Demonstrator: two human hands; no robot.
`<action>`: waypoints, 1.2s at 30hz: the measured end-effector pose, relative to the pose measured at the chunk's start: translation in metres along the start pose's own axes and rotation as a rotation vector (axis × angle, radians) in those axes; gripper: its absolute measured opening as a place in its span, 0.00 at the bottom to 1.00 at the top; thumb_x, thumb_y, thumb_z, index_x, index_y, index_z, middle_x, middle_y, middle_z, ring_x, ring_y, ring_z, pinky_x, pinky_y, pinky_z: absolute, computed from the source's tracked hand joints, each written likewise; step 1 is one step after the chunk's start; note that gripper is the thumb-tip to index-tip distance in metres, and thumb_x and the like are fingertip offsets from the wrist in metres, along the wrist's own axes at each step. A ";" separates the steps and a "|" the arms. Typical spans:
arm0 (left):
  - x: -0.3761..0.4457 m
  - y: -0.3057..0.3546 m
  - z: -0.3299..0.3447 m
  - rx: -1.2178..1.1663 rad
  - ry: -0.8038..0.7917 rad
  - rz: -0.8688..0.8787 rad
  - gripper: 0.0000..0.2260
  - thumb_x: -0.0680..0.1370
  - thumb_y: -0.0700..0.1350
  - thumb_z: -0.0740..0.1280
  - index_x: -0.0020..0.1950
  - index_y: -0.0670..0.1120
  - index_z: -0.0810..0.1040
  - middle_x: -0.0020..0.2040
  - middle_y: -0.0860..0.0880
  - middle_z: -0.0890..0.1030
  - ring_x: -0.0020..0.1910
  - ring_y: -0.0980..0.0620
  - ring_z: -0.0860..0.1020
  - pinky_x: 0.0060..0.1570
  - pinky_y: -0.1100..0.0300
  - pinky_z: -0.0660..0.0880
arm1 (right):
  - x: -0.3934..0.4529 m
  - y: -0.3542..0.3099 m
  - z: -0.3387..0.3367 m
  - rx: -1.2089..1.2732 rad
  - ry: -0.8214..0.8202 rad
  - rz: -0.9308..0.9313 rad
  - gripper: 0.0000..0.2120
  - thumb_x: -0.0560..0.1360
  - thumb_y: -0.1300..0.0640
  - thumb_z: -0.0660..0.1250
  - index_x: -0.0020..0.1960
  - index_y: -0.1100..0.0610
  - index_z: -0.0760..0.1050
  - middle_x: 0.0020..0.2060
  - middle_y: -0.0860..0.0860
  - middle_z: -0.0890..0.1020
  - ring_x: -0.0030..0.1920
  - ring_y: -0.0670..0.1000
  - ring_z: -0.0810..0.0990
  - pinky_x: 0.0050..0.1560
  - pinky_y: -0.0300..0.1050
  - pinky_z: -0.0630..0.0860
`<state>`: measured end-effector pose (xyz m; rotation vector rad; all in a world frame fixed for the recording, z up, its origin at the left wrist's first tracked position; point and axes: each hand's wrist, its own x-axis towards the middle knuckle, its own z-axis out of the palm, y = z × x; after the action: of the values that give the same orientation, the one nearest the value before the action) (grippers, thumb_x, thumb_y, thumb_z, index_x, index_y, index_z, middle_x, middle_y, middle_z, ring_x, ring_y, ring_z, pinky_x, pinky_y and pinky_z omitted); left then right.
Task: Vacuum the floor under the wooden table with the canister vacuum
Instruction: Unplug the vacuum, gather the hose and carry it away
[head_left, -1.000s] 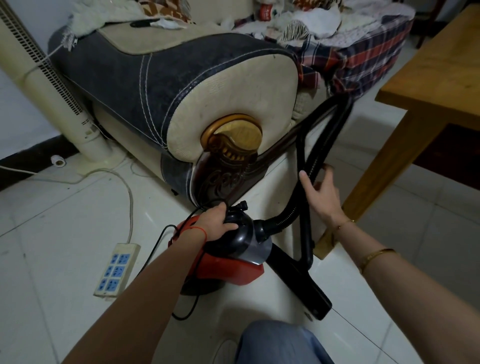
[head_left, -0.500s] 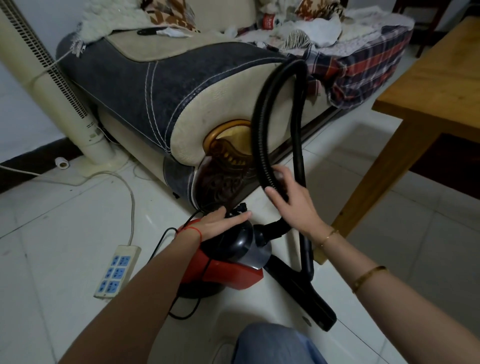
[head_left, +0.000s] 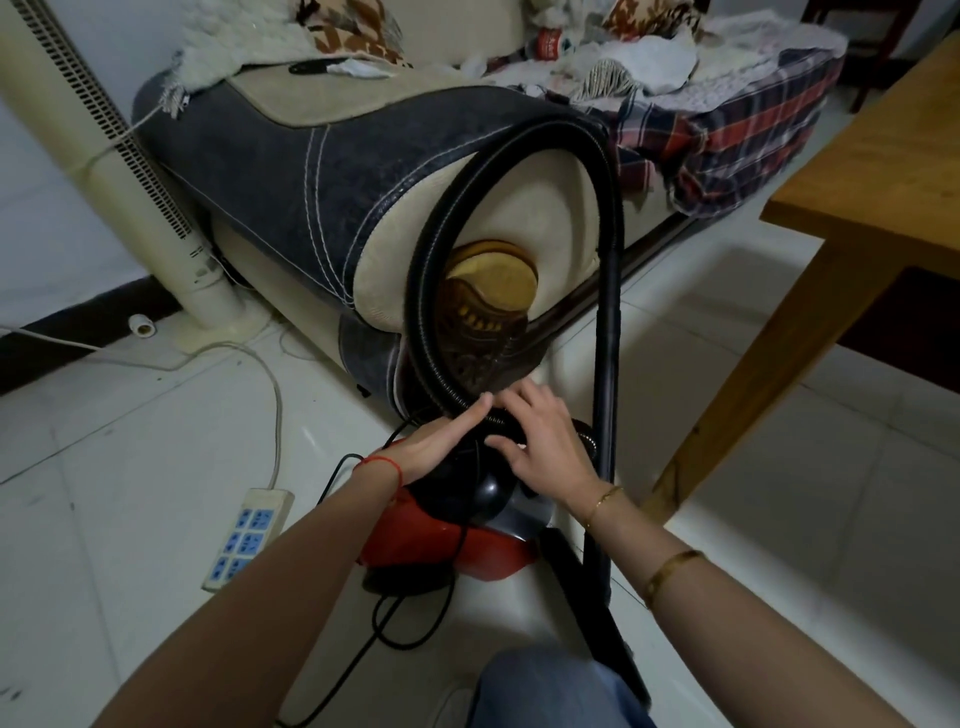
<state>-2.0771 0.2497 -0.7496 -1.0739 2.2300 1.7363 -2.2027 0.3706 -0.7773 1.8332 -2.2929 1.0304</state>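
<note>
A red and black canister vacuum sits on the white tiled floor below me, in front of the sofa arm. Its black ribbed hose loops up over the sofa arm and comes down as a rigid black wand to the floor nozzle. My left hand rests on the vacuum's black top with the fingers stretched toward the hose joint. My right hand lies over the same spot, fingers spread and touching the hose where it meets the body. The wooden table stands at the right.
A sofa with a plaid cover and loose cloths fills the back. A cream tower fan leans at the left. A power strip and its white cable lie on the floor at the left. The table leg slants down close to the wand.
My right hand slid down the hose to its joint on the vacuum body. The hose loop swung from the right up over the sofa arm. My left hand stayed on the vacuum's top.
</note>
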 end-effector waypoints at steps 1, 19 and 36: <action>0.002 -0.001 0.001 0.001 0.021 -0.035 0.43 0.62 0.81 0.54 0.71 0.59 0.69 0.69 0.52 0.72 0.67 0.53 0.69 0.71 0.50 0.62 | -0.002 -0.001 0.003 0.010 -0.003 -0.002 0.19 0.72 0.51 0.69 0.61 0.50 0.72 0.53 0.47 0.72 0.54 0.49 0.71 0.57 0.46 0.69; 0.004 -0.001 0.010 0.134 0.181 -0.174 0.45 0.68 0.78 0.46 0.75 0.50 0.63 0.75 0.48 0.64 0.74 0.47 0.60 0.74 0.49 0.54 | -0.002 0.078 -0.023 0.508 -0.051 1.141 0.25 0.77 0.53 0.66 0.68 0.64 0.64 0.56 0.60 0.76 0.56 0.60 0.77 0.57 0.52 0.75; -0.006 0.013 0.015 0.304 0.149 -0.130 0.32 0.79 0.66 0.45 0.75 0.48 0.63 0.74 0.45 0.65 0.73 0.46 0.62 0.71 0.55 0.56 | 0.002 0.036 -0.029 0.394 -0.307 0.388 0.46 0.60 0.44 0.79 0.70 0.49 0.56 0.63 0.47 0.66 0.63 0.46 0.67 0.63 0.42 0.67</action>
<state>-2.0851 0.2672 -0.7418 -1.2752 2.3497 1.2531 -2.2461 0.3868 -0.7708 1.8155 -2.8870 1.4272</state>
